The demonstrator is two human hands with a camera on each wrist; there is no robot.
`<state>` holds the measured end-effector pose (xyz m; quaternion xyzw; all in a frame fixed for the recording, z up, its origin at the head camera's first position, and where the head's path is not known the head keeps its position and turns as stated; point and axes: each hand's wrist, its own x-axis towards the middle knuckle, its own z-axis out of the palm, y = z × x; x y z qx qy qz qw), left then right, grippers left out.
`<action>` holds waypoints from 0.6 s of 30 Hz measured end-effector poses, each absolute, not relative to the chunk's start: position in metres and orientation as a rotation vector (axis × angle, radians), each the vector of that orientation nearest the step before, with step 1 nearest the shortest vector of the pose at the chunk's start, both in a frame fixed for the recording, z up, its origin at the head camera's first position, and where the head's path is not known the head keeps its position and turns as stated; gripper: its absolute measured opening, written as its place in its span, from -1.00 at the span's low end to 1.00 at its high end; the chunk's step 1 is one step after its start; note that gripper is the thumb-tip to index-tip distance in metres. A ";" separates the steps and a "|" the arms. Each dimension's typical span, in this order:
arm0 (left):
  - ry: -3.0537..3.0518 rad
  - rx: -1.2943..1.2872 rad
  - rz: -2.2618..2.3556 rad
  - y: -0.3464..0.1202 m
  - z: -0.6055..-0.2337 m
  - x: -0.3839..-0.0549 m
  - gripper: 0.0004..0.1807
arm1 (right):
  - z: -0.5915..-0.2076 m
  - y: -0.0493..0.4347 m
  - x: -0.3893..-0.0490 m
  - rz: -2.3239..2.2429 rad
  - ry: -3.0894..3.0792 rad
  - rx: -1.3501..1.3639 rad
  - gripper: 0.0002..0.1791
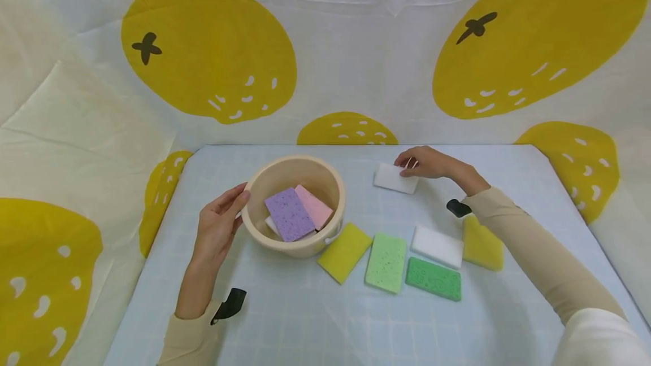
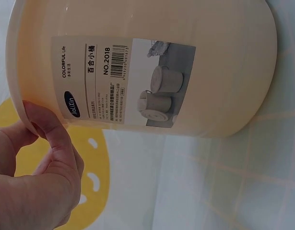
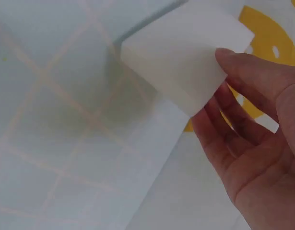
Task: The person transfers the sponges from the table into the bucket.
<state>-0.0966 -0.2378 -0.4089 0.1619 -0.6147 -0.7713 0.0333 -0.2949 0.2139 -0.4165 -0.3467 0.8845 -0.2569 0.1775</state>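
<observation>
My left hand pinches the left rim of a cream plastic bucket between thumb and fingers. In the left wrist view, the bucket's wall carries a printed label. Inside lie a purple sponge, a pink sponge and something white, mostly covered by the purple one. To the bucket's right, my right hand holds a white block-shaped sponge by its right end. The right wrist view has this sponge tilted, thumb on one face and fingers behind it.
Near the bucket's lower right lies a yellow sponge. Further right are a light green sponge, a dark green sponge, another white sponge and a second yellow sponge, partly under the right forearm. A lemon-print cloth hangs behind the table.
</observation>
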 end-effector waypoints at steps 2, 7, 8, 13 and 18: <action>-1.893 0.500 -2.372 -0.238 -0.409 -0.097 -0.38 | -0.412 0.214 -0.293 -0.743 2.498 -0.980 -0.72; -1.891 0.500 -2.376 -0.238 -0.408 -0.097 -0.38 | -0.403 0.213 -0.288 -0.807 2.500 -0.940 -0.69; -1.891 0.501 -2.378 -0.238 -0.408 -0.097 -0.38 | -0.402 0.213 -0.287 -0.821 2.497 -0.932 -0.68; -1.892 0.508 -2.382 -0.238 -0.407 -0.097 -0.39 | -0.396 0.211 -0.282 -0.891 2.482 -0.902 -0.65; -1.896 0.511 -2.381 -0.238 -0.407 -0.097 -0.38 | -0.386 0.208 -0.276 -0.950 2.475 -0.915 -0.62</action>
